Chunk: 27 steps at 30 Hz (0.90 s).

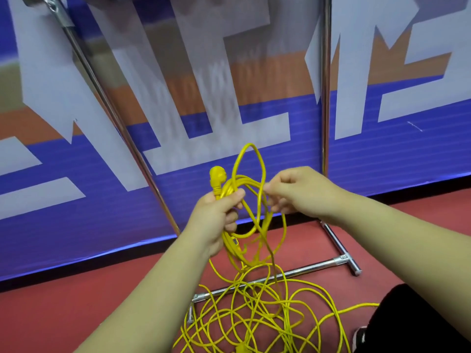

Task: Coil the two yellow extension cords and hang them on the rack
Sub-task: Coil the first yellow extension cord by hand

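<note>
Cord (pixel 254 314), thin and bright yellow, lies in loose tangled loops on the red floor (pixel 76 314); some loops rise into the left hand (pixel 216 217), which grips them under the plug (pixel 217 175). Right hand (pixel 298 192) pinches one strand just beside it

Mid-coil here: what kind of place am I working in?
Probably an indoor hall or event space: a red floor, a big blue printed banner as backdrop, and a freestanding metal rack before it.

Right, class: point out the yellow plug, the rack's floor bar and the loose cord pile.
yellow plug (pixel 217 175): head view, its rounded head.
rack's floor bar (pixel 309 268): head view, bare tube middle.
loose cord pile (pixel 254 324): head view, crossing strands on floor.
</note>
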{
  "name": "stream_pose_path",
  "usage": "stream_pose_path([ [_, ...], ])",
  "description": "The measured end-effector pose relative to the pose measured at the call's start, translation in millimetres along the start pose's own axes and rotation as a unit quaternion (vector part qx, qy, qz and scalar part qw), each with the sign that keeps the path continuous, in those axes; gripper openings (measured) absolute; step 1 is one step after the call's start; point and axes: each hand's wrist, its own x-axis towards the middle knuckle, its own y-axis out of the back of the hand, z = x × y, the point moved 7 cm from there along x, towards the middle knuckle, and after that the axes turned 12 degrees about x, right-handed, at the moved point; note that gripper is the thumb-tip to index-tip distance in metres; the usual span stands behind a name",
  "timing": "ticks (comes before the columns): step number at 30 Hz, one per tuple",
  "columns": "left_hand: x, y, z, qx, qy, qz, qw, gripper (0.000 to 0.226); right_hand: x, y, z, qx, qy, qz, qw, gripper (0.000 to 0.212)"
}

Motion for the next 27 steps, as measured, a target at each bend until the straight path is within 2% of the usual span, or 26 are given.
stream_pose_path([
  [3, 3, 18, 14, -0.015, -0.019, 0.014, 1.000, 0.018, 0, -16, 23, -0.063, -0.017, -0.075, 0.995, 0.013],
  [8, 5, 35, 29, -0.048, -0.030, 0.022, 0.998, 0.022, 5, -48, 48, -0.196, 0.023, -0.148, 0.969, 0.017],
  [11, 4, 40, 33, -0.076, -0.033, 0.018, 0.996, 0.022, 10, -56, 61, -0.209, 0.025, -0.157, 0.965, 0.010],
  [14, 6, 49, 34, -0.090, -0.042, 0.034, 0.995, 0.013, 14, -56, 72, -0.144, -0.012, -0.163, 0.976, 0.006],
  [17, 11, 73, 30, -0.084, -0.049, 0.088, 0.991, 0.014, 21, -41, 80, -0.038, -0.065, -0.132, 0.988, 0.005],
  [21, 16, 111, 13, -0.052, -0.033, 0.172, 0.983, 0.015, 29, -12, 84, 0.048, -0.108, -0.022, 0.993, 0.010],
  [24, 19, 129, 6, -0.058, -0.026, 0.196, 0.979, 0.011, 32, -1, 89, 0.047, -0.115, 0.041, 0.991, 0.013],
  [27, 21, 135, 5, -0.071, -0.015, 0.183, 0.980, 0.011, 32, 0, 94, 0.001, -0.124, 0.060, 0.990, 0.012],
])
